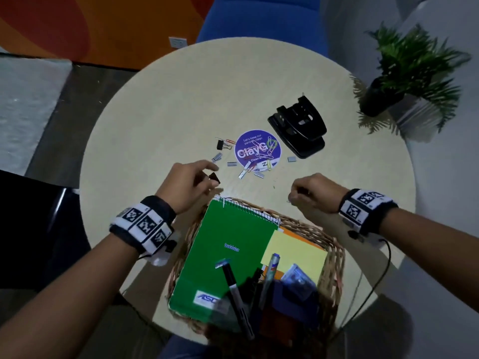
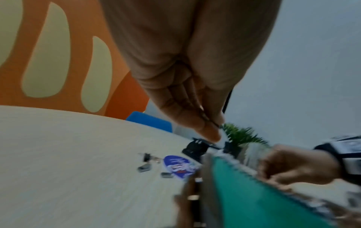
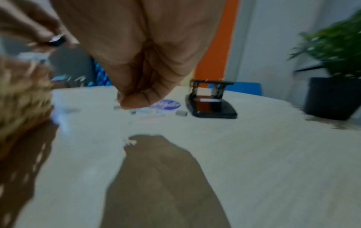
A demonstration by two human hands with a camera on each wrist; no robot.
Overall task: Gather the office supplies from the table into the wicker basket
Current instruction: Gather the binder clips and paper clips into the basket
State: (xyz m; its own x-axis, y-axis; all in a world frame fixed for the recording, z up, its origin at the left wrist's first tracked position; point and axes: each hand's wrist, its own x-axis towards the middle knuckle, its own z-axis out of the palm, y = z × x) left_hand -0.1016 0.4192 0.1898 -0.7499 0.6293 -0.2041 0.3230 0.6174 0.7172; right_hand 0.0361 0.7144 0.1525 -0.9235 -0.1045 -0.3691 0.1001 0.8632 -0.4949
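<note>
My left hand (image 1: 211,174) hovers just beyond the far left corner of the wicker basket (image 1: 334,255) and pinches a small dark binder clip (image 1: 214,178) between thumb and fingers. The left wrist view shows the binder clip (image 2: 207,120) as a thin dark edge at my fingertips. My right hand (image 1: 298,196) is curled over the basket's far rim, with a thin wire paper clip (image 1: 289,202) poking out of it. A green spiral notebook (image 1: 228,250), yellow sticky notes (image 1: 298,252) and markers (image 1: 237,299) lie in the basket.
On the round table (image 1: 155,112) beyond my hands lie a purple round sticker (image 1: 258,150), staple strips (image 1: 217,157), coloured paper clips (image 1: 269,164), another binder clip (image 1: 220,144) and a black hole punch (image 1: 298,128). A potted plant (image 1: 412,71) stands at the right edge.
</note>
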